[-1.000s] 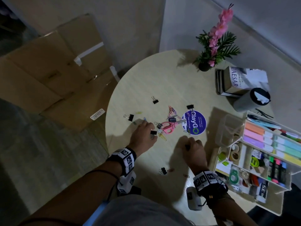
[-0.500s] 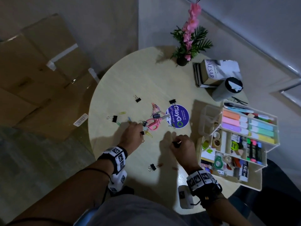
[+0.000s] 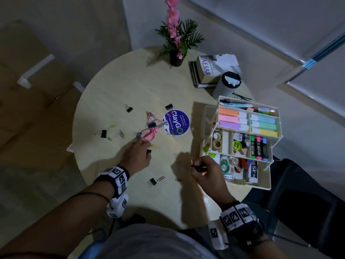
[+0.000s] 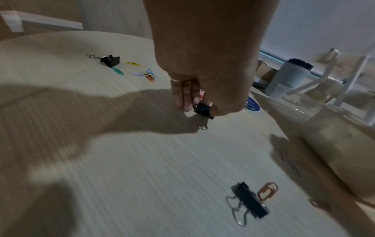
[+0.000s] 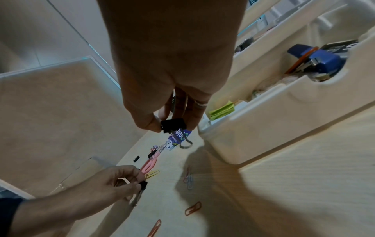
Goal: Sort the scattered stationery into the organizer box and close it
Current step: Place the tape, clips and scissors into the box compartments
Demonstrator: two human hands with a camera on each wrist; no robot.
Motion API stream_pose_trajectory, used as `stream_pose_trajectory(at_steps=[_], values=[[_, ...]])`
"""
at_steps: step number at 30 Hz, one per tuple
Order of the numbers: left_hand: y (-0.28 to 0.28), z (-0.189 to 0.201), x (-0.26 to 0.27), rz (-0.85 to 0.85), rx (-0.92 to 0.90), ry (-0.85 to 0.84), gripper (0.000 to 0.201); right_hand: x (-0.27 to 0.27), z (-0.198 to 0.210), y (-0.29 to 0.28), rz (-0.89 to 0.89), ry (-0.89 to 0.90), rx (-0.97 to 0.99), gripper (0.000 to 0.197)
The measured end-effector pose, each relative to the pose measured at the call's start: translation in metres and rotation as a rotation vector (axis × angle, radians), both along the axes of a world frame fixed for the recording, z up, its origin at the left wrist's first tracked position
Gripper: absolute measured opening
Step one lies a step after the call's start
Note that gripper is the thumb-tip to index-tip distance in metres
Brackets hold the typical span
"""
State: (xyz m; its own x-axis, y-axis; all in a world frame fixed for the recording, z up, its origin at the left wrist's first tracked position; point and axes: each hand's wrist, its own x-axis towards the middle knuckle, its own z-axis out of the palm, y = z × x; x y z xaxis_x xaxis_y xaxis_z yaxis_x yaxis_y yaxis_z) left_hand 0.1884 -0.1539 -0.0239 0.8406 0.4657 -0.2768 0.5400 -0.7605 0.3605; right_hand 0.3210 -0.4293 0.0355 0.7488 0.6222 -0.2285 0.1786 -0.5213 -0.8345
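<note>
My left hand (image 3: 139,153) pinches a small black binder clip (image 4: 202,109) just above the table, close to the pink scissors (image 3: 149,133). My right hand (image 3: 203,168) grips another black binder clip (image 5: 173,125), lifted off the table beside the open white organizer box (image 3: 265,186). The box's tiered trays hold highlighters, markers, tape rolls and a blue stapler (image 5: 322,62). More black binder clips (image 3: 103,133) (image 3: 152,182) and several coloured paper clips (image 3: 121,134) lie scattered on the table.
The round pale wood table (image 3: 141,86) carries a purple round sticker (image 3: 176,122), a potted pink flower (image 3: 176,40), a stack of books (image 3: 205,71) and a grey cup (image 3: 226,85) at the back. Cardboard boxes (image 3: 28,75) lie on the floor at left.
Both hands have risen a little from the table, each with a binder clip. The right hand has drawn nearer to the organizer box. The head view has swung left and tilted.
</note>
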Motion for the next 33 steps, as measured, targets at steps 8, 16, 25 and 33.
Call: stream_pose_trajectory(at_steps=[8,16,25,33], values=[[-0.021,0.007,0.009,0.054,0.013,0.038,0.016,0.012,0.008,-0.029,-0.079,0.055,0.080,0.023],[-0.060,0.036,0.042,0.172,-0.275,-0.205,0.025,0.060,0.019,-0.117,-0.287,-0.050,0.084,0.024],[-0.182,0.081,0.114,-0.169,-0.565,-0.418,0.032,0.102,0.020,-0.212,-0.511,-0.052,0.122,0.011],[-0.255,0.076,0.154,-0.288,-0.556,-0.312,0.022,0.103,0.013,-0.232,-0.498,-0.063,0.163,0.011]])
